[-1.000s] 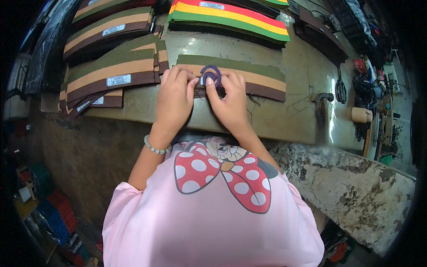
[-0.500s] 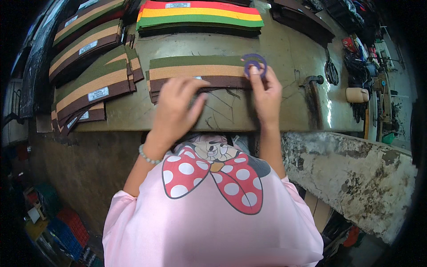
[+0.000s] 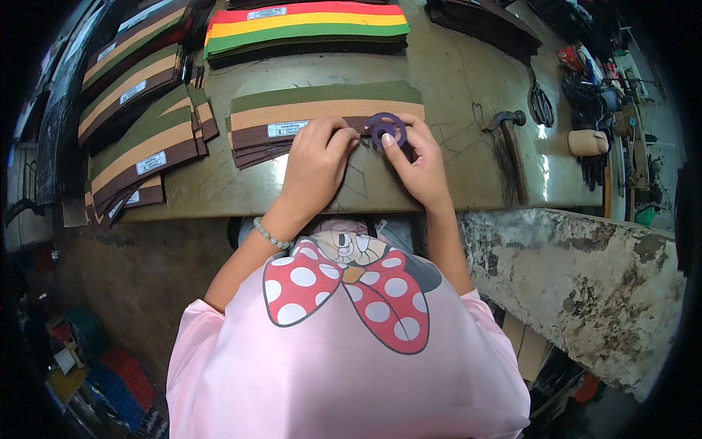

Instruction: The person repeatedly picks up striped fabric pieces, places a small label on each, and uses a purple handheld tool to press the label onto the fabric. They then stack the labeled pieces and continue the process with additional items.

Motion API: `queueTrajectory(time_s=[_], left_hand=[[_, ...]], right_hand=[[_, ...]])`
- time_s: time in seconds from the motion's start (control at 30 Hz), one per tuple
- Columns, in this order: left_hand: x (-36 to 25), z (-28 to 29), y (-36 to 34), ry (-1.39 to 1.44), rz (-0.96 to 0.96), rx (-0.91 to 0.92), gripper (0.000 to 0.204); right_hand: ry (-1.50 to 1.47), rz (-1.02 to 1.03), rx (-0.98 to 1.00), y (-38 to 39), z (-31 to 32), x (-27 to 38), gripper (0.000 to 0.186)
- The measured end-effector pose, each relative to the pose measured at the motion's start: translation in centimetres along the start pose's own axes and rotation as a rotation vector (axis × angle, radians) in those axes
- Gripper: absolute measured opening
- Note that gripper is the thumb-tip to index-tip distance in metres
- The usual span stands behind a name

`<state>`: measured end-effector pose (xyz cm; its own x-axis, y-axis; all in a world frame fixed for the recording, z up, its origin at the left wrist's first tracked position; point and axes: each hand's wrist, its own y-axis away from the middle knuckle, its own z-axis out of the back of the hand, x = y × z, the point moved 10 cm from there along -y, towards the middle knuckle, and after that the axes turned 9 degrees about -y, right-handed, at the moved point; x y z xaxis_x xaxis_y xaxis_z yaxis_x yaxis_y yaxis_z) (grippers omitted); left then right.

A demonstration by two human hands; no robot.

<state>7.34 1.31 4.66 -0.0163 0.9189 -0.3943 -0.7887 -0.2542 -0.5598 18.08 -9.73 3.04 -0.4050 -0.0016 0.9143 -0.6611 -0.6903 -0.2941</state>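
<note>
Near the work surface's front half lies a small stack of webbing strips (image 3: 322,99) striped olive, tan and dark brown, with a white label (image 3: 287,128). My left hand (image 3: 314,168) is closed at the stack's lower edge, right of the label; what its pinched fingertips hold is too small to make out. My right hand (image 3: 415,164) grips a purple ring-shaped tool (image 3: 382,118) over the right part of that edge, thumb resting on the ring, just beside the left fingertips. Loose dark threads lie on the surface below.
The metal table (image 3: 461,183) holds brown-striped stacks (image 3: 139,139) at left, a red-yellow-green stack (image 3: 307,29) behind, dark strips (image 3: 482,22) at back right, and a hammer (image 3: 512,121), dark scissors-like tool (image 3: 540,106) and beige spool (image 3: 585,143) at right.
My left hand loosened, then closed again farther right along the stack's edge. My right hand carried the purple tool rightward, then back beside the left fingers. The view has shifted.
</note>
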Motion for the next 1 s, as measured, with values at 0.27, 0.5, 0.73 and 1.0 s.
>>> queueTrajectory(time_s=[0.27, 0.5, 0.73, 1.0], left_hand=[[1.4, 0.2, 0.7, 0.169, 0.119, 0.029, 0.012], [1.6, 0.0, 0.5, 0.19, 0.123, 0.049, 0.012], [1.5, 0.1, 0.5, 0.182, 0.121, 0.05, 0.011], [1.6, 0.2, 0.6, 0.24, 0.132, 0.059, 0.012]], right_hand=[[0.168, 0.101, 0.062, 0.4, -1.0, 0.9, 0.019], [0.264, 0.176, 0.092, 0.4, -1.7, 1.7, 0.019], [0.298, 0.223, 0.109, 0.5, -1.9, 2.0, 0.019], [0.357, 0.241, 0.117, 0.7, -2.2, 2.2, 0.02]])
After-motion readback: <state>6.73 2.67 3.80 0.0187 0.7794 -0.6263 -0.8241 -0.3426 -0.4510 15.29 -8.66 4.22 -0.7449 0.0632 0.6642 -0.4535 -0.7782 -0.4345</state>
